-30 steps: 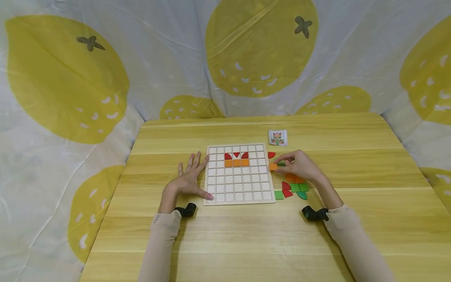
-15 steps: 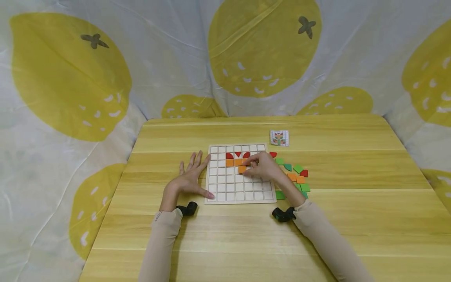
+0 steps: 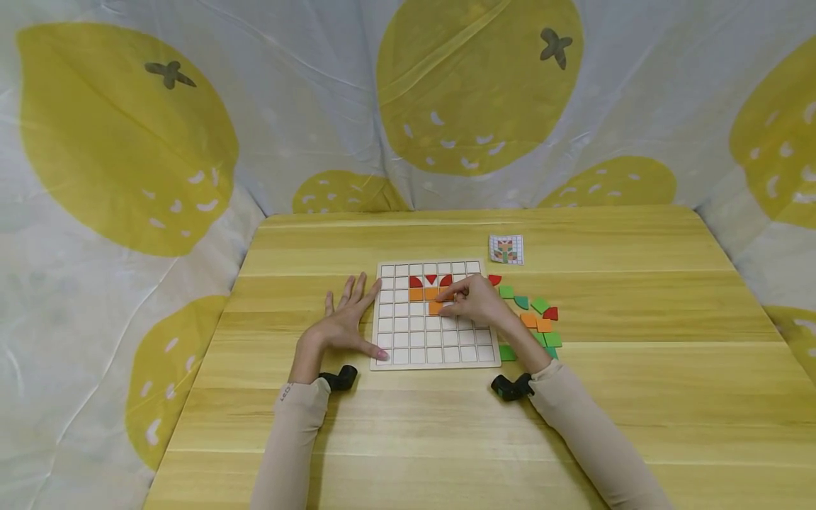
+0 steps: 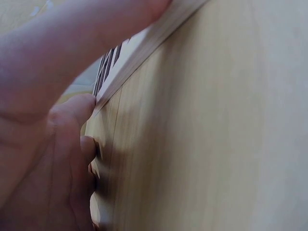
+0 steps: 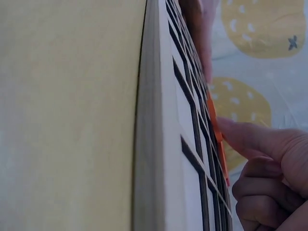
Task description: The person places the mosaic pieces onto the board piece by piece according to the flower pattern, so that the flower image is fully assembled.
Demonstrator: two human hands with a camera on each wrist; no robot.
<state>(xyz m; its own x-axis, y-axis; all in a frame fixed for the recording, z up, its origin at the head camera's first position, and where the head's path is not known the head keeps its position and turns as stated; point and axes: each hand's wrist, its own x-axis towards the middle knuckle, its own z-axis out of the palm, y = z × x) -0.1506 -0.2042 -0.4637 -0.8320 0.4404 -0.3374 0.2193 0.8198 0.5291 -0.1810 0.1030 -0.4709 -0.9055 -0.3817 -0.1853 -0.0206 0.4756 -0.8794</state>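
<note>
As the head view looks down on the desk (image 3: 408,439), I see the board (image 3: 425,354) lying about midway between the desk's left and right edges, apart from the far edge. The left hand (image 3: 338,326) has its fingers spread, one fingertip at the board's left edge and the thumb on its near left corner. The right hand (image 3: 478,301) reaches in over the board's right edge, thumb and finger pinching an orange tile (image 3: 435,309) at the middle square of the grid, just on the near side of an orange row (image 3: 416,294). Whether the tile lies flat in its square I cannot tell. On the row's far side sit two red quarter-rounds (image 3: 416,282), with a red triangle (image 3: 431,279) between them. Off the board's right edge lie loose pieces (image 3: 543,325) in green, orange, teal and red. A card (image 3: 506,250) lies past the board's far right corner, toward the desk's far edge, and beyond that edge hangs a lemon-print cloth (image 3: 306,85).

From the left wrist, thumb and fingers stand well apart; a fingertip meets the board's edge, and shadow falls on the desk alongside.

From the right wrist, one digit touches a strip of orange seen edge-on above the dark grid lines, the fingers below it curled.
</note>
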